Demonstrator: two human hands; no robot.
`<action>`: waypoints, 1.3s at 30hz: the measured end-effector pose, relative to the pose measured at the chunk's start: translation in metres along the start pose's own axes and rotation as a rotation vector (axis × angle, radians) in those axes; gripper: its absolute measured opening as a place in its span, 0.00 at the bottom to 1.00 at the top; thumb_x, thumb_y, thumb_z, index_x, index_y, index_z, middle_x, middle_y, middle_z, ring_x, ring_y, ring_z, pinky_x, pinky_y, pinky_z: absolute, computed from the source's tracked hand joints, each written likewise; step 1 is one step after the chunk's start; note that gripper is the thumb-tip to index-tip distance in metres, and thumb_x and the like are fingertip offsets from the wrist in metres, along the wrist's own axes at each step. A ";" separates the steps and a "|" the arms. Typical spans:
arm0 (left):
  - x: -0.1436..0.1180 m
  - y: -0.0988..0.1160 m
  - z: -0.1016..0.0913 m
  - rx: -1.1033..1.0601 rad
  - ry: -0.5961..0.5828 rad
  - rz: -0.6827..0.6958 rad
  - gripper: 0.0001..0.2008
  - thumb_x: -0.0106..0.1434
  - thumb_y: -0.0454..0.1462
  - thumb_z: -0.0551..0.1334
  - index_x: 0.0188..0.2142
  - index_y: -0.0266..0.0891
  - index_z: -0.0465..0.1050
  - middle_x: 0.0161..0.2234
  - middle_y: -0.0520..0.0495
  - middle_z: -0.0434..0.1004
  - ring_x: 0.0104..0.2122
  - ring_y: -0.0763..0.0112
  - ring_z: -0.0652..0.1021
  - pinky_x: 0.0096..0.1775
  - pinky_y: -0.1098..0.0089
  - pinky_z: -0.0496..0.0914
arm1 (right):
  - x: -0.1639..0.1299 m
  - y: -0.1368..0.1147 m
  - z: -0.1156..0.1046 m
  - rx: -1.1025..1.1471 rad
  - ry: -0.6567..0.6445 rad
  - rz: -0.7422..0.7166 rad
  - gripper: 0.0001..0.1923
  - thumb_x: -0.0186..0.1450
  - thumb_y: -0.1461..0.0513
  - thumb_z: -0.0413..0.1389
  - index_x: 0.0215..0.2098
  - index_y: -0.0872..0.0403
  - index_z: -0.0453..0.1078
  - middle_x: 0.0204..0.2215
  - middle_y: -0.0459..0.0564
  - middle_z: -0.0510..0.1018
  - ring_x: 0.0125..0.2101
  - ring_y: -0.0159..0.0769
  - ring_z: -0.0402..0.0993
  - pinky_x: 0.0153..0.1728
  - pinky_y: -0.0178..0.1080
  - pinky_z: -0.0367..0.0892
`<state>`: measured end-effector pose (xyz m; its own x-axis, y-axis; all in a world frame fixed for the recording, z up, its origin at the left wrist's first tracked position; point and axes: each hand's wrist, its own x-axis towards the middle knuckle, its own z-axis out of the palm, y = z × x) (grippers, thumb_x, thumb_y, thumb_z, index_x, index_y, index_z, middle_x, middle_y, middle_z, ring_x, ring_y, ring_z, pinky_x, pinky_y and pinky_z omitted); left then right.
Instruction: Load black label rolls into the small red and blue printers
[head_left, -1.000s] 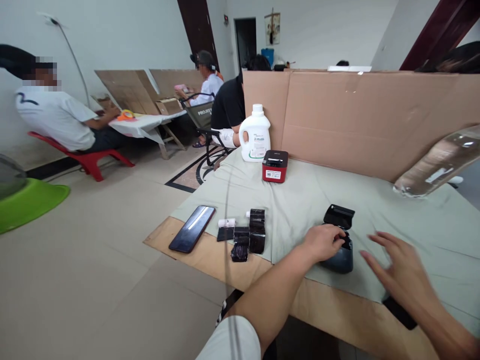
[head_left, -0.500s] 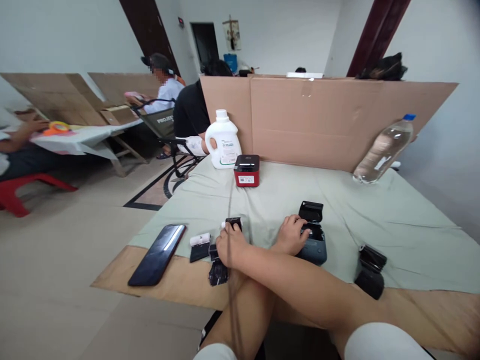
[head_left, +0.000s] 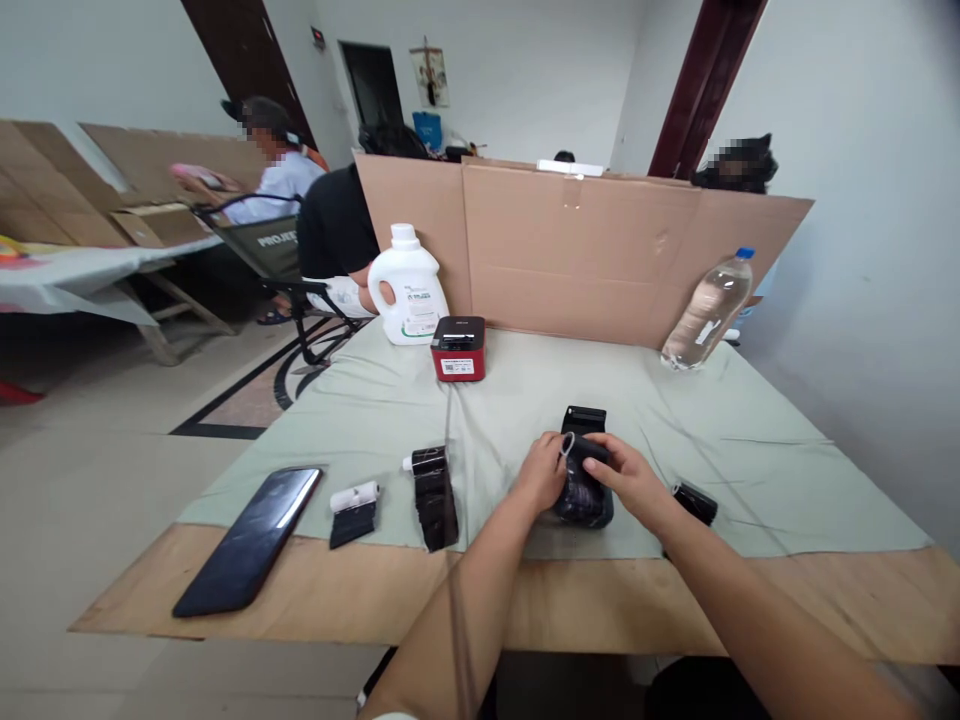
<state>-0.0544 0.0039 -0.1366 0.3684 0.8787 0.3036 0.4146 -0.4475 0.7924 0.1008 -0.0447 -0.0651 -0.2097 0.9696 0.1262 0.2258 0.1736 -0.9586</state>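
Note:
My left hand (head_left: 545,470) and my right hand (head_left: 626,475) come together over a small dark printer-like device (head_left: 600,517), whose hinged lid (head_left: 585,418) stands raised behind them. Between my fingers is a roll of black film (head_left: 587,450); a pale ring shows at its left end. Shiny black film hangs from it over the device's front, hiding much of it. To the left lies another black film roll (head_left: 430,462), its film stretched towards me. Farther left is a white roll (head_left: 355,496) with a black strip. A third black roll (head_left: 694,503) lies partly behind my right forearm.
A phone (head_left: 251,540) lies at the front left. Farther back stand a red and black box (head_left: 459,350), a white jug (head_left: 409,290) and a tilted water bottle (head_left: 709,310). A cardboard screen (head_left: 585,250) borders the far edge. Other people sit beyond it and at the left.
My right hand has left the black roll on the left and joined my left hand over the device; my arms are uncrossed. A black film roll now shows between my hands. The view has shifted right.

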 end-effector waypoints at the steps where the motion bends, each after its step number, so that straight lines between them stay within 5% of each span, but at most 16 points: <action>1: 0.001 0.000 0.000 0.009 0.014 -0.021 0.14 0.65 0.34 0.52 0.47 0.40 0.71 0.47 0.43 0.71 0.49 0.62 0.71 0.55 0.57 0.66 | -0.003 0.012 -0.012 -0.113 0.061 0.011 0.19 0.61 0.51 0.56 0.46 0.52 0.69 0.42 0.52 0.77 0.41 0.42 0.74 0.43 0.46 0.69; 7: 0.006 0.002 -0.003 -0.075 0.088 -0.077 0.11 0.65 0.33 0.53 0.40 0.39 0.75 0.43 0.44 0.74 0.47 0.66 0.74 0.53 0.62 0.68 | -0.010 0.054 -0.024 -0.606 0.168 -0.167 0.16 0.63 0.55 0.54 0.46 0.51 0.72 0.45 0.54 0.76 0.50 0.46 0.67 0.53 0.53 0.62; 16: 0.003 0.000 0.000 -0.097 0.064 -0.066 0.10 0.64 0.39 0.58 0.42 0.39 0.73 0.45 0.43 0.71 0.48 0.64 0.73 0.50 0.62 0.69 | 0.007 0.075 -0.017 -0.729 0.181 -0.209 0.19 0.65 0.56 0.51 0.53 0.52 0.68 0.52 0.55 0.73 0.54 0.47 0.64 0.56 0.53 0.60; 23: 0.003 0.001 0.001 -0.070 0.056 -0.092 0.09 0.59 0.33 0.61 0.41 0.39 0.71 0.45 0.44 0.71 0.48 0.64 0.72 0.49 0.63 0.70 | 0.006 0.070 -0.017 -0.670 0.332 -0.211 0.10 0.62 0.56 0.56 0.37 0.52 0.72 0.37 0.53 0.77 0.43 0.45 0.69 0.47 0.49 0.65; 27: 0.002 0.001 0.001 -0.093 0.064 -0.083 0.11 0.59 0.34 0.60 0.42 0.39 0.72 0.46 0.43 0.70 0.48 0.63 0.72 0.49 0.62 0.70 | 0.005 0.076 -0.017 -0.596 0.333 -0.257 0.10 0.64 0.55 0.55 0.31 0.51 0.73 0.38 0.52 0.78 0.45 0.44 0.69 0.50 0.50 0.63; 34: 0.003 -0.005 0.006 -0.268 0.178 -0.154 0.21 0.67 0.46 0.52 0.55 0.39 0.65 0.55 0.37 0.65 0.50 0.61 0.72 0.53 0.57 0.66 | 0.002 0.104 -0.012 -0.250 0.587 -0.055 0.25 0.66 0.45 0.47 0.47 0.55 0.69 0.46 0.58 0.74 0.48 0.44 0.70 0.50 0.50 0.66; 39: 0.004 -0.005 0.009 -0.571 0.145 -0.215 0.33 0.66 0.57 0.48 0.63 0.41 0.53 0.61 0.36 0.62 0.59 0.57 0.66 0.57 0.55 0.61 | 0.001 0.108 -0.009 -0.012 0.491 -0.048 0.30 0.67 0.43 0.42 0.58 0.53 0.61 0.56 0.58 0.70 0.57 0.44 0.66 0.56 0.50 0.63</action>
<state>-0.0472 0.0076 -0.1443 0.1929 0.9708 0.1424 -0.0581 -0.1336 0.9893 0.1334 -0.0234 -0.1659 0.2521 0.9268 0.2785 0.2382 0.2195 -0.9461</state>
